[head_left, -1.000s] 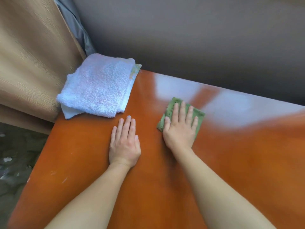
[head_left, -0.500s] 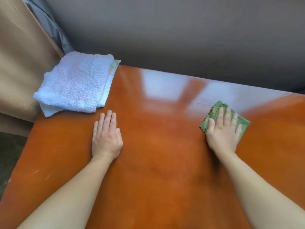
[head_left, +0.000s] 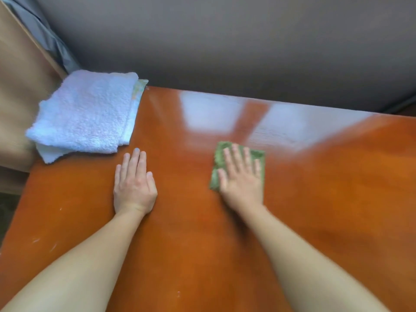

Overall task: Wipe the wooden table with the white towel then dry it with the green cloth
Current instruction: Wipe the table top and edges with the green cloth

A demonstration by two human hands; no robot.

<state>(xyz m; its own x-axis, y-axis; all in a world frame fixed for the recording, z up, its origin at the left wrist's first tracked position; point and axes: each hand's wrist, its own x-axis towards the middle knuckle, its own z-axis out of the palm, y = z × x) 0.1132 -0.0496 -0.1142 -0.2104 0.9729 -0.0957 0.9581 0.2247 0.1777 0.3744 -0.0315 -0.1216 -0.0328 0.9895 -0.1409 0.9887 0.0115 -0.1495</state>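
Now the right hand (head_left: 242, 179) presses flat on the green cloth (head_left: 227, 154), undried worktop (head_left: 337, 188) stretching right; left hand (head_left: 134, 185) rests flat, empty.

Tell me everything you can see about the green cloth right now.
The green cloth is a small, thin rectangle with a mottled green surface, its edges blurred. It lies flat on the orange-brown wooden table, right of centre, below the pale glare. The right hand presses flat on it, fingers spread, covering most of it. It lies apart from the left hand.
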